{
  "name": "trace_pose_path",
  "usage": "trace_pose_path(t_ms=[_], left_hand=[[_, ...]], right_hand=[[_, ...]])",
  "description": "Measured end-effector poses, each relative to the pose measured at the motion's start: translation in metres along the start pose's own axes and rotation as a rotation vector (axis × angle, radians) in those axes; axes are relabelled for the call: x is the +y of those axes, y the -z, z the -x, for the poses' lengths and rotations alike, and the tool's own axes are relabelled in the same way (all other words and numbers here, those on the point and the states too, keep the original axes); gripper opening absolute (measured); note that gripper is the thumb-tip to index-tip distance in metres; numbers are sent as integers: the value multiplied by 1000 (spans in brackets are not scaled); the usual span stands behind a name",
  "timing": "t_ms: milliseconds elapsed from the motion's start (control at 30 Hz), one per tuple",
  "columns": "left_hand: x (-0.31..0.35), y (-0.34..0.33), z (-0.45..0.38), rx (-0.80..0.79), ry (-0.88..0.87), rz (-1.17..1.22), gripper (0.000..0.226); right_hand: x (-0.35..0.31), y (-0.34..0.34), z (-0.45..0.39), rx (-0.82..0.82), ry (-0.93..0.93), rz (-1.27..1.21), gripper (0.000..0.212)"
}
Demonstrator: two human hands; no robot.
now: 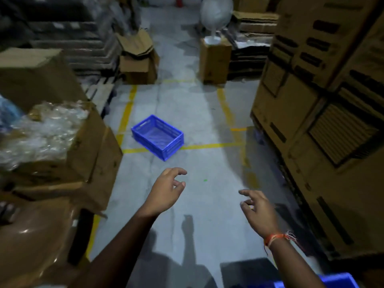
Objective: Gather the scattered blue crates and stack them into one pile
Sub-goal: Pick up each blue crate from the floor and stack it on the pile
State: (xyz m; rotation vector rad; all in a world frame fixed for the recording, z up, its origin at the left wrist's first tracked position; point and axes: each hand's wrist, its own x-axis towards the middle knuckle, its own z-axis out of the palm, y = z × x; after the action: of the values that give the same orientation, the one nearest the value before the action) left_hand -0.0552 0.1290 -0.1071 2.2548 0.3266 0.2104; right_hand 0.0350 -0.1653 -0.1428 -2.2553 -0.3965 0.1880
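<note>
An empty blue crate (158,136) with slotted walls sits upright on the grey floor, turned at an angle across a yellow line. My left hand (166,190) hovers in front of it, a short way short of its near corner, fingers curled apart and holding nothing. My right hand (257,208) is lower and to the right, also empty with fingers spread; a thread band circles its wrist. The corner of another blue crate (336,281) shows at the bottom right edge, partly hidden by my right forearm.
Open cardboard boxes (68,146) filled with clear plastic wrap crowd the left. Tall stacked cartons (324,113) wall the right side. Further down the aisle stand a crumpled box (139,59) and a carton carrying a wrapped fan (216,19). Yellow floor lines (212,145) mark the aisle.
</note>
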Motion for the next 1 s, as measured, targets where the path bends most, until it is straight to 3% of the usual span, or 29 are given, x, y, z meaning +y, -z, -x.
trace_pose_path(t_ms=[233, 700, 1000], left_hand=[[-53, 27, -36, 127, 173, 45, 30], [-119, 91, -221, 336, 168, -14, 31], [-225, 167, -309, 389, 275, -18, 29]], right_hand=[[-29, -48, -96, -171, 61, 1, 35], [-91, -129, -356, -368, 241, -55, 39], [-167, -238, -481, -459, 283, -41, 37]])
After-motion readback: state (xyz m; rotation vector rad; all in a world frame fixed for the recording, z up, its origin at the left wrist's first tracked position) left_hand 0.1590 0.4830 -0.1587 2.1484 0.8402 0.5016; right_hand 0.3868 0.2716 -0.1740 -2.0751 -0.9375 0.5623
